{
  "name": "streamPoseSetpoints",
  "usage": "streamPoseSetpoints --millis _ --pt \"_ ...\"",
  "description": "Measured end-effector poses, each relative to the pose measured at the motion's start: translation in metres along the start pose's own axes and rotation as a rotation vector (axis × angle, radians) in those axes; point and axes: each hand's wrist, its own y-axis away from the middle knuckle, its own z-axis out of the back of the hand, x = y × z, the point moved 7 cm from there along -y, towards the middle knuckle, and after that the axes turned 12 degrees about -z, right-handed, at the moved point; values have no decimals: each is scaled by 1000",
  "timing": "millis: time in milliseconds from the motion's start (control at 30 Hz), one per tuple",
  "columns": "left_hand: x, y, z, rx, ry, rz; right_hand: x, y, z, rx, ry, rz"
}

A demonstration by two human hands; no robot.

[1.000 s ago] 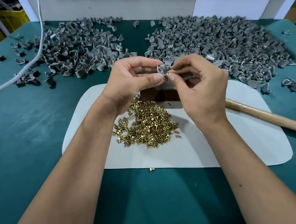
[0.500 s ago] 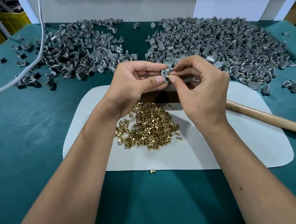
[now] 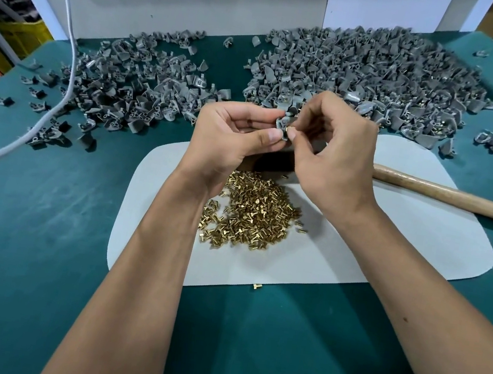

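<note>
A: In the head view, how will that grey clip (image 3: 281, 123) handle?
B: Light, stiff plastic, I'd judge; best held by its edges. The left hand (image 3: 230, 139) pinches it above the bench (image 3: 26, 218).
A: And the brass pin (image 3: 288, 128)?
B: Tiny, likely slippery. The right hand (image 3: 333, 155) nips it against the clip, fingers curled, wrist raised.

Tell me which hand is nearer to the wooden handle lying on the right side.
Right. The right hand is just left of the wooden handle, close to its end; the left hand is farther left, beyond the right hand.
</note>
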Motion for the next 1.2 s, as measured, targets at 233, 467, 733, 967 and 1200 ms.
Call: streamPoseSetpoints --millis 233,467,733,967,1200 --pt "1 1 -2 -19 -9 -2 2 3 -1 -18 45 42" --pt "0 1 2 -31 94 60 2 -3 0 52 19 89" --pt "2 1 0 -35 96 94 6 -4 5 9 132 233" --pt "-9 -1 -8 -60 -235 -128 -1 -7 3 2 153 104" --pt "-1 1 -9 -191 -228 -92 -10 -9 1 -17 141 2"
